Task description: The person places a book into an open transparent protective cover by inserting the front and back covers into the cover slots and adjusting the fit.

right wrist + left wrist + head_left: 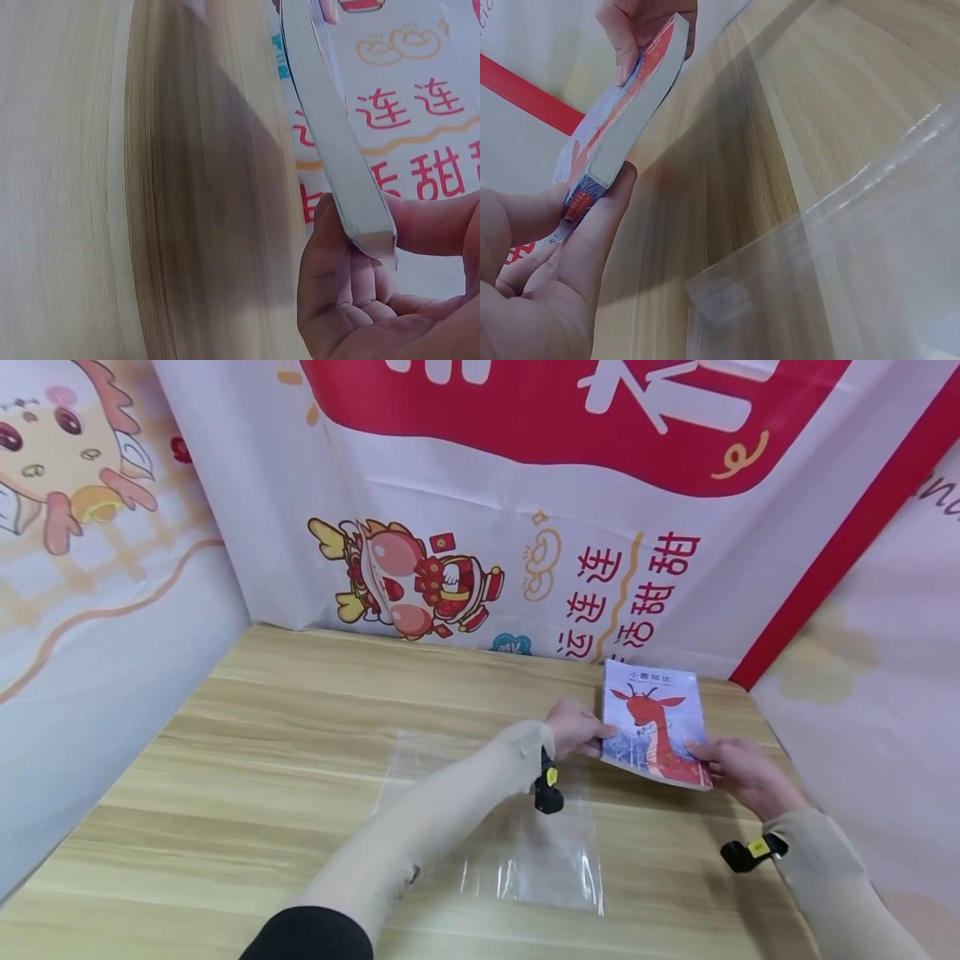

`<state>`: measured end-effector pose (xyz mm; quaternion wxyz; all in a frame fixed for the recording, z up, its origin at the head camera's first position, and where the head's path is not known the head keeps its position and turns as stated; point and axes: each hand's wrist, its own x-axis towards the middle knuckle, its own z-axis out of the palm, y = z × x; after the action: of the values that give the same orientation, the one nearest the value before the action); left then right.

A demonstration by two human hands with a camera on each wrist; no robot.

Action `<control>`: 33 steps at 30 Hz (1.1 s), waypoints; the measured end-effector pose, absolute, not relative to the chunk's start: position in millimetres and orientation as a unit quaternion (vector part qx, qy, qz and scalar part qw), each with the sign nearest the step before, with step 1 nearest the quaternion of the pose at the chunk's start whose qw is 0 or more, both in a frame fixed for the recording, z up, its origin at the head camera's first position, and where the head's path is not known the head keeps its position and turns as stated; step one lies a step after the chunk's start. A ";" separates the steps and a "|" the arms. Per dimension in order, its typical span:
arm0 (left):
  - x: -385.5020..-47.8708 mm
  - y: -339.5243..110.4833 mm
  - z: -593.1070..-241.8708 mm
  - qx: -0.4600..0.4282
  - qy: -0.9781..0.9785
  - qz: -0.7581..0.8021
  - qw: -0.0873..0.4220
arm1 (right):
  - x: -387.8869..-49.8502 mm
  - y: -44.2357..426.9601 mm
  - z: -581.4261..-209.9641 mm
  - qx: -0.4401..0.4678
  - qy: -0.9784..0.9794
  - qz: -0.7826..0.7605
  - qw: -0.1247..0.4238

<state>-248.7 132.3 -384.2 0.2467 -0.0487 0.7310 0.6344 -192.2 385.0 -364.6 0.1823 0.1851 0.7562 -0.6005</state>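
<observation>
A book [651, 727] with a red deer on its pale blue cover is held at the table's back right, its near edge raised off the wood. My left hand [577, 728] pinches its left side, thumb on the cover. On the opposite side my right hand [746, 772] grips the lower right corner. In the left wrist view the book [622, 112] shows its spine end between the thumb and fingers of the left hand [547, 255]. The right wrist view shows the page edges [337, 142], with the right hand [390, 292] round one corner.
A clear plastic sheet or bag [525, 860] lies flat on the wooden table [187, 793], partly under the left forearm. It appears at the right of the left wrist view [870, 277]. A printed cloth [465, 485] hangs behind the table's back edge.
</observation>
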 end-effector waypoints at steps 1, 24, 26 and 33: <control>-248.9 130.3 -385.3 -0.047 0.730 0.635 0.248 | -190.9 383.0 -364.4 0.184 0.756 -0.601 0.181; -240.9 82.1 -376.4 0.001 0.708 0.652 0.270 | -178.4 347.2 -352.6 0.172 0.737 -0.632 0.164; -239.7 78.5 -374.9 0.005 0.709 0.651 0.271 | -177.1 343.8 -350.5 0.170 0.736 -0.635 0.163; -233.9 66.1 -366.7 0.015 0.726 0.633 0.267 | -171.9 334.4 -345.0 0.162 0.728 -0.646 0.160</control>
<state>-233.9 66.1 -366.7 0.2669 0.0145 0.7264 0.6331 -171.9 334.4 -345.0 0.1597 0.1623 0.7283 -0.6463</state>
